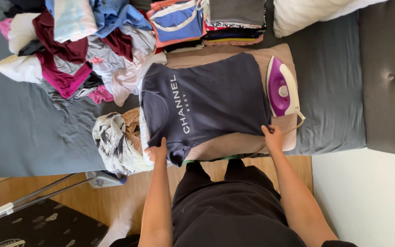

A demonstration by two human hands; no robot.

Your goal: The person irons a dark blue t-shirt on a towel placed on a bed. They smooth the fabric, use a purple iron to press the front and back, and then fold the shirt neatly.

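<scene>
Bare forearms, black top, black trousers

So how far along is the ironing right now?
Done: folded stack at the bed's far edge. In hand: both hands, left and right, hold the near edge of the navy T-shirt spread flat; purple iron lies beside it. Left: big unsorted clothes heap.
</scene>
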